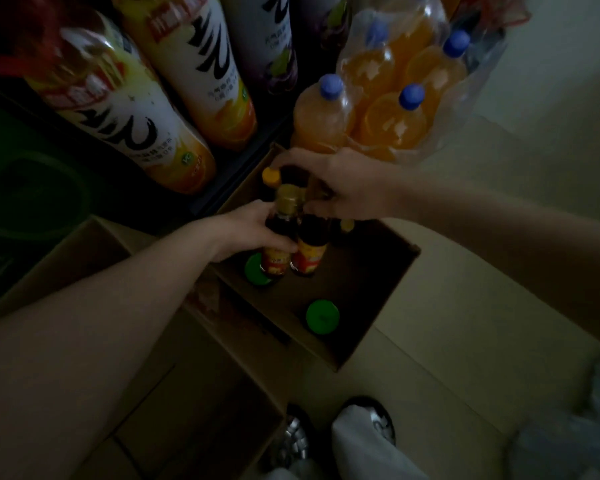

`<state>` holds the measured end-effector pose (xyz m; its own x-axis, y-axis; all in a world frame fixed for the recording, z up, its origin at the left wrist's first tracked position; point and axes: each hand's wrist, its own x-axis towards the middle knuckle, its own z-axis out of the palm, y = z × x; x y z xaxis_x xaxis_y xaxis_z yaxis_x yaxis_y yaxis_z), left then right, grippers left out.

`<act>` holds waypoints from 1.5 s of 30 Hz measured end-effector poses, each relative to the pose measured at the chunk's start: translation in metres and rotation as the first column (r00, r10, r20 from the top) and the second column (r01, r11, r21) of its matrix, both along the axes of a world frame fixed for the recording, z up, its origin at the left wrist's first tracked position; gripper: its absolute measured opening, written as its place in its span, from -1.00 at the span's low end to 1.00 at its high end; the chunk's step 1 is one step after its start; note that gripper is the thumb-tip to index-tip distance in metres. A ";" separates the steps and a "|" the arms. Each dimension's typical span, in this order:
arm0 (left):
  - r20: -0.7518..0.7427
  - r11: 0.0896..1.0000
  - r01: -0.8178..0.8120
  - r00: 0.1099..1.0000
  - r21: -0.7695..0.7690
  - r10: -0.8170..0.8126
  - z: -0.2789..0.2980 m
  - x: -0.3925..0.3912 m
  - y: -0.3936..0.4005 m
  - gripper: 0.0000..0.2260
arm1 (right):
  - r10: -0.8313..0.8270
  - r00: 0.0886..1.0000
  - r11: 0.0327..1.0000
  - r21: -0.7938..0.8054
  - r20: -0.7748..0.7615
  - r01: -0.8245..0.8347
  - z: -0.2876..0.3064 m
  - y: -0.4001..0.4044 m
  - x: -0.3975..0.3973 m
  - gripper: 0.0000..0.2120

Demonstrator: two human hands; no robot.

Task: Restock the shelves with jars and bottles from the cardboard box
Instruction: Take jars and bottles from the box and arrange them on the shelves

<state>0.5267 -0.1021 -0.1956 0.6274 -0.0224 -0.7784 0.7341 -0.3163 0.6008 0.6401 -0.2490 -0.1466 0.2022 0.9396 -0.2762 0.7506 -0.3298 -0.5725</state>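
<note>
Taking the cardboard box (371,306) as landmark: at its left wall the left hand (253,230) curls round a dark gold-capped bottle (279,233), long axis upright, lifted above the box floor. Touching its right side stands a second dark bottle (307,251); the right hand (336,183) reaches over its top from the far edge, fingers curled, apparently pinching its neck, though the grip is blurred.

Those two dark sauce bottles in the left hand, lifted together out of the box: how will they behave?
Likely awkward. The left hand wraps both dark sauce bottles at their narrow shoulders, so they may knock together or splay at the bottom. They look full of dark liquid, so probably heavy for their size. If glass, which I cannot tell, a slip into the cardboard box could break them.
</note>
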 end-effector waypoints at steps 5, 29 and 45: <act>0.019 0.983 -0.166 0.986 -0.084 0.168 0.132 -0.024 0.011 -0.82 | -0.001 0.998 1.000 -0.006 0.062 0.001 0.138 0.010 0.017 -0.88; 0.436 0.669 -0.721 0.551 -0.180 0.711 0.772 -0.565 0.223 -0.71 | 0.472 0.770 0.881 0.248 -0.429 -0.402 0.753 0.339 -0.474 -0.80; 0.528 0.417 -0.878 0.245 -0.235 0.813 0.816 -0.722 0.434 -0.67 | 0.499 0.775 0.826 0.481 -0.387 -0.292 0.814 0.620 -0.646 -0.81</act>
